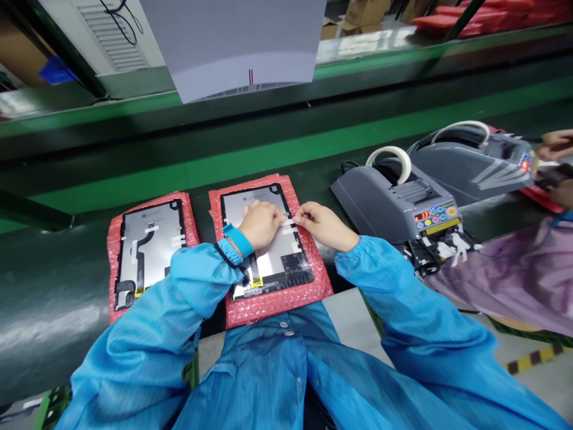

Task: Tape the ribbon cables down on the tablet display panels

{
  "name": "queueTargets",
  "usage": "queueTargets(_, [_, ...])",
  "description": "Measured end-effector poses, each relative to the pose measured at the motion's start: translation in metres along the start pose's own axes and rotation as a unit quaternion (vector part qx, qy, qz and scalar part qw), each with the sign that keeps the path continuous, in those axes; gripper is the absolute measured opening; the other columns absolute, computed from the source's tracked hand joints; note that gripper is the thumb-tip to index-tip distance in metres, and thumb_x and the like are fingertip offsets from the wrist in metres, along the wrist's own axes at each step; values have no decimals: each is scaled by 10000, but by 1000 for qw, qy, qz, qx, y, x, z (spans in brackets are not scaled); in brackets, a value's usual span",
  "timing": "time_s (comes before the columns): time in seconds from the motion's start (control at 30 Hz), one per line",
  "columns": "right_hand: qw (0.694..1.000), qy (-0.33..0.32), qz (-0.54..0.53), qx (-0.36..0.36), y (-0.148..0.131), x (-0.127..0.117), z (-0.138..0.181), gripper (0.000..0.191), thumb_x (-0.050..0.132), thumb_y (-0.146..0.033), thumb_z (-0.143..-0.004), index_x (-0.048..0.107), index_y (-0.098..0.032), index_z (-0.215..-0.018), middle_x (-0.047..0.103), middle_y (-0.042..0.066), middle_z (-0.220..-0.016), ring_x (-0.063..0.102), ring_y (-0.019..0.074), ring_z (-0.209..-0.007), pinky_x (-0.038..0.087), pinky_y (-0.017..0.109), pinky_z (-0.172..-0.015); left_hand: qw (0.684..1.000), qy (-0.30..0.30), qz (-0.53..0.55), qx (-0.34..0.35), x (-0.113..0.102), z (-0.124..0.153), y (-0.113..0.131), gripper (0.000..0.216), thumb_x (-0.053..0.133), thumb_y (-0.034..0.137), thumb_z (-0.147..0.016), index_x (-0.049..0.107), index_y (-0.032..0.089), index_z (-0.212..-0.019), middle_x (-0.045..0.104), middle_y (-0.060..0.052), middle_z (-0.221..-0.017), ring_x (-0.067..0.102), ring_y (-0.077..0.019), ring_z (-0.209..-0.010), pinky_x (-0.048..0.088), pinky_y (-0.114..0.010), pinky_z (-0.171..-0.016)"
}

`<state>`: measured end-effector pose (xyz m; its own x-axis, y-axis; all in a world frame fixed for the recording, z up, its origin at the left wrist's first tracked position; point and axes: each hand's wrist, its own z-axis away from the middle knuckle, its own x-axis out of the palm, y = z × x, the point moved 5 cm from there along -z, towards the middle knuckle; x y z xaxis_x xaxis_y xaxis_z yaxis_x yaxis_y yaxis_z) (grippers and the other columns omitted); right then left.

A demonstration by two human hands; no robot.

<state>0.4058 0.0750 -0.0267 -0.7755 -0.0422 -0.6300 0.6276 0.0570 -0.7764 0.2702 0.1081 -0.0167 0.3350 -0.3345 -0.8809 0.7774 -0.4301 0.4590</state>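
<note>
The left hand (261, 224) and the right hand (326, 226) meet over the flat panel (270, 246), fingertips just beside each other near its right long edge. The right thumb and forefinger are pinched together on a small white strip (289, 221), the other fingers curled in. The left hand is bent over the panel with its fingertips at the strip's other end; whether they grip it or only press, I cannot tell.

The panel is directly below both hands, lying flat. Its long axis runs away from the body, the far end leaning a little to the left; the short end with the yellow patch (257, 282) is on the body side of the grip. The strip lies crosswise to that axis.

The panel's edges sit inside those of the red bubble wrap (317, 272) beneath it, which shows as a margin right of the grip. Farther right, a bare stretch of dark bench (319, 185) separates the wrap from the nearer tape dispenser (394, 200). Left of the grip, only a narrow gap parts this wrap from the next.

Two panels are in view, the second panel (156, 236) left of the grip on its own wrap (191, 218), making two wraps. Two dispensers stand right of the grip, the farther dispenser (470, 164) near a co-worker's hand (555, 145).
</note>
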Motion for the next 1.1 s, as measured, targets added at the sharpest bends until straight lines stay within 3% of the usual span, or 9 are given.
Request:
queueTargets(0.43, [999, -12, 33, -17, 7, 5, -4, 110, 598, -183, -741, 553, -190, -641, 489, -17, -647, 437, 108, -577, 363, 261, -588, 999, 13, -42, 16, 6, 4, 5, 263, 458, 280, -884, 581, 162, -683, 619, -115, -881, 478, -290, -956, 352, -460, -837])
queueTargets(0.57, [998, -23, -4, 50, 17, 9, -6, 166, 645, -258, -713, 531, -191, -614, 456, -41, -574, 408, 103, -535, 331, 257, -545, 999, 25, -40, 11, 6, 4, 4, 229, 514, 274, -852, 555, 170, -653, 614, -111, -858, 480, -297, -960, 352, -460, -837])
queueTargets(0.67, [992, 28, -59, 106, 28, 6, -1, 253, 719, -353, -649, 526, -190, -656, 451, -50, -582, 425, 111, -550, 351, 262, -550, 998, 43, -33, -3, 3, 4, 1, 150, 598, 285, -801, 562, 175, -706, 611, -94, -863, 483, -295, -964, 352, -447, -835])
queueTargets(0.73, [991, 90, -68, 77, 27, 1, 7, 216, 689, -362, -687, 568, -185, -719, 497, -22, -644, 474, 136, -615, 396, 288, -602, 998, 55, -22, -10, 0, 3, -1, 122, 641, 286, -773, 580, 181, -781, 610, -75, -874, 485, -285, -963, 349, -432, -834])
queueTargets(0.8, [992, 124, -26, 0, 17, -1, 20, 148, 591, -321, -785, 637, -183, -813, 562, 34, -754, 527, 179, -745, 431, 343, -716, 998, 55, -15, -4, -2, 4, -1, 120, 654, 280, -766, 598, 192, -827, 606, -58, -876, 484, -271, -965, 340, -420, -840])
queueTargets(0.9, [986, 107, 87, -89, -1, 8, 40, 259, 456, -221, -868, 685, -171, -979, 596, 105, -927, 519, 235, -908, 409, 413, -855, 999, 34, -13, 14, -1, 7, 1, 120, 662, 309, -772, 631, 200, -815, 599, -47, -854, 479, -262, -968, 326, -414, -853])
queueTargets(1.1, [943, -7, 318, -96, -19, 28, 53, 422, 351, -105, -876, 569, -44, -1233, 566, 185, -1076, 445, 280, -955, 406, 396, -808, 999, 13, -40, 2, 5, 8, 5, 144, 646, 337, -798, 669, 198, -830, 613, -62, -913, 469, -266, -1016, 319, -416, -871])
